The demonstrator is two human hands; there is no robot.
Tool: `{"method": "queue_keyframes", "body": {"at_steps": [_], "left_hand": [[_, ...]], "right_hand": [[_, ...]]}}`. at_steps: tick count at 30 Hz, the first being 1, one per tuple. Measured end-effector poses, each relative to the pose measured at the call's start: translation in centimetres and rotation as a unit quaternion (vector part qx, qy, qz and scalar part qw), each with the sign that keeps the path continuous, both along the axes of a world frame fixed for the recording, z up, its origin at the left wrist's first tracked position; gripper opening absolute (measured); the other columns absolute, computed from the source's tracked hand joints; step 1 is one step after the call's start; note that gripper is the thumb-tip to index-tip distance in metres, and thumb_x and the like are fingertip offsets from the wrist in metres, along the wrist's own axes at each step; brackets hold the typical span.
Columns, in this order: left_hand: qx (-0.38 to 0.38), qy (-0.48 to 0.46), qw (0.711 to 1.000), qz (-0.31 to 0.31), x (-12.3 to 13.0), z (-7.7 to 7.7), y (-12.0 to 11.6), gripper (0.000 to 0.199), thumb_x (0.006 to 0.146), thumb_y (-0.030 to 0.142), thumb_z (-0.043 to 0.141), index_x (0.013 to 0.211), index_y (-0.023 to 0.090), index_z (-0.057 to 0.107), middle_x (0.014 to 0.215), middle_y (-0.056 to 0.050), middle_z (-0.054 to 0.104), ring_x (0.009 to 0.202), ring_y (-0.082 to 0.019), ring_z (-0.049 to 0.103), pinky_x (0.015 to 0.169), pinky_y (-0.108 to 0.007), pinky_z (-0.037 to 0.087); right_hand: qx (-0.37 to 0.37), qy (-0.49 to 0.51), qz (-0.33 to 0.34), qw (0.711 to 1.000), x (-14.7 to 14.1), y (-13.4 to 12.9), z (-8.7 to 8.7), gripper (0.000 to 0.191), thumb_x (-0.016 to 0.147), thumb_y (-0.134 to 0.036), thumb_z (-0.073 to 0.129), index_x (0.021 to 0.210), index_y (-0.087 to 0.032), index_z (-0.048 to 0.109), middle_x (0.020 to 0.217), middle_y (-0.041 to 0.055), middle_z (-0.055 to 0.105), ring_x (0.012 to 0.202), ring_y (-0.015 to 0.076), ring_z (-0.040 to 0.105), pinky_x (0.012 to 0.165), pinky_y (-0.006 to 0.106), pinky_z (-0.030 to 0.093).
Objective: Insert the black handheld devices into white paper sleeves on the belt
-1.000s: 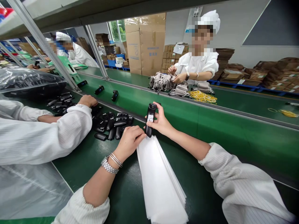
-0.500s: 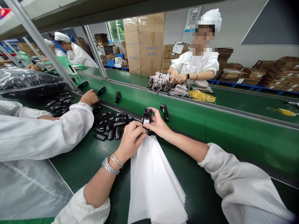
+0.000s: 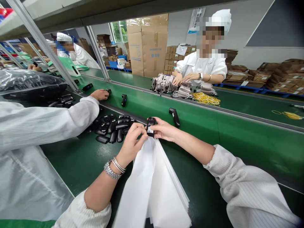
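The person's left hand [image 3: 131, 142] and right hand [image 3: 163, 129] both had their fingers pinched tight on one black handheld device [image 3: 150, 126] with a white label, right at the top of a stack of white film bags [image 3: 152, 186] at bottom center, with two more devices [image 3: 174, 117] out on the green conveyor belt [image 3: 204, 126] above.

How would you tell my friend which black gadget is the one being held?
Look at the long green table. A left hand and a right hand meet above a stack of white sheets. Pinched between them is a small black device with a white label; the others in the heap beside it lie on the table.
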State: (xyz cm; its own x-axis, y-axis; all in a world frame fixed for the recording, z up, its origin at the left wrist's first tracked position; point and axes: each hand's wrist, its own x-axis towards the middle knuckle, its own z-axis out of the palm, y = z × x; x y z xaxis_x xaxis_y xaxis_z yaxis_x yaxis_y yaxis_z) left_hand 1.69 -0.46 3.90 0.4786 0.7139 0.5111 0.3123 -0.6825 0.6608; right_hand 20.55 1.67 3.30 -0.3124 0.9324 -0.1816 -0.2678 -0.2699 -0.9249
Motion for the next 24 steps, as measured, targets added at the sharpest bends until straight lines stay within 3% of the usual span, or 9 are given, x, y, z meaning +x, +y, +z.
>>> {"method": "queue_keyframes", "body": {"at_steps": [2,3,6,8,12,17,22,24], "left_hand": [[0.009,-0.006,1.000,-0.005,0.0,-0.1,0.0,0.014,0.096,0.021,0.051,0.083,0.018,0.054,0.098,-0.004,0.051,0.096,-0.017,0.052,0.087,-0.032,0.045],[0.014,-0.004,1.000,-0.003,0.1,-0.1,0.1,0.013,0.096,0.020,0.051,0.083,0.018,0.055,0.098,-0.005,0.051,0.096,-0.017,0.051,0.087,-0.032,0.045],[0.035,0.014,0.999,0.019,0.1,-0.2,0.1,0.012,0.095,0.018,0.051,0.084,0.018,0.055,0.098,-0.005,0.050,0.095,-0.018,0.051,0.088,-0.034,0.044],[0.052,0.018,0.998,0.035,0.1,-0.2,0.1,0.012,0.095,0.017,0.051,0.084,0.018,0.055,0.099,-0.005,0.050,0.096,-0.018,0.051,0.089,-0.035,0.044],[0.066,-0.018,0.995,0.076,-0.1,-0.3,0.3,0.012,0.094,0.017,0.051,0.082,0.018,0.053,0.098,-0.005,0.048,0.096,-0.018,0.050,0.088,-0.034,0.044],[0.010,-0.048,0.994,0.099,-0.3,-0.6,0.8,0.015,0.095,0.020,0.051,0.080,0.019,0.053,0.096,-0.004,0.049,0.091,-0.016,0.051,0.081,-0.030,0.044],[-0.026,-0.063,0.991,0.111,-0.1,-0.8,1.1,0.018,0.094,0.024,0.051,0.077,0.018,0.054,0.096,-0.004,0.052,0.090,-0.016,0.053,0.078,-0.028,0.045],[-0.038,-0.066,0.990,0.121,-0.3,-0.8,1.3,0.020,0.093,0.026,0.052,0.075,0.018,0.054,0.095,-0.004,0.053,0.088,-0.016,0.053,0.076,-0.028,0.044]], "right_hand": [[0.073,-0.056,0.065,0.994,0.0,-0.6,0.3,0.053,0.071,-0.017,0.071,0.118,-0.026,0.049,0.099,-0.0004,0.058,0.073,0.0108,0.059,0.063,0.025,0.053],[0.128,-0.083,0.060,0.986,-0.1,-0.8,0.4,0.053,0.072,-0.017,0.070,0.120,-0.026,0.050,0.102,-0.0003,0.057,0.074,0.0100,0.057,0.065,0.024,0.051],[0.237,-0.139,-0.033,0.961,-0.6,-1.3,0.3,0.052,0.080,-0.020,0.066,0.128,-0.029,0.049,0.112,0.0004,0.056,0.081,0.0108,0.056,0.074,0.026,0.050],[0.219,-0.140,-0.043,0.965,-1.0,-1.3,0.1,0.042,0.087,-0.031,0.060,0.128,-0.029,0.052,0.116,0.0017,0.057,0.088,0.0132,0.057,0.077,0.027,0.049],[0.123,-0.079,0.036,0.989,-1.9,-1.4,-0.4,0.035,0.089,-0.050,0.058,0.110,-0.023,0.066,0.106,0.0040,0.063,0.093,0.0170,0.058,0.078,0.029,0.048],[0.037,-0.013,0.081,0.996,-1.9,-1.6,-0.5,0.039,0.068,-0.043,0.083,0.095,-0.019,0.068,0.081,-0.0010,0.061,0.074,0.0122,0.055,0.070,0.026,0.045],[-0.010,0.030,0.145,0.989,-2.2,-2.3,-0.6,0.039,0.065,-0.045,0.084,0.083,-0.017,0.064,0.078,0.0012,0.066,0.071,0.0129,0.060,0.069,0.026,0.048],[-0.006,0.011,0.136,0.991,-2.3,-2.3,-0.2,0.040,0.069,-0.049,0.080,0.086,-0.017,0.063,0.075,0.0035,0.068,0.067,0.0148,0.062,0.066,0.029,0.048]]}}
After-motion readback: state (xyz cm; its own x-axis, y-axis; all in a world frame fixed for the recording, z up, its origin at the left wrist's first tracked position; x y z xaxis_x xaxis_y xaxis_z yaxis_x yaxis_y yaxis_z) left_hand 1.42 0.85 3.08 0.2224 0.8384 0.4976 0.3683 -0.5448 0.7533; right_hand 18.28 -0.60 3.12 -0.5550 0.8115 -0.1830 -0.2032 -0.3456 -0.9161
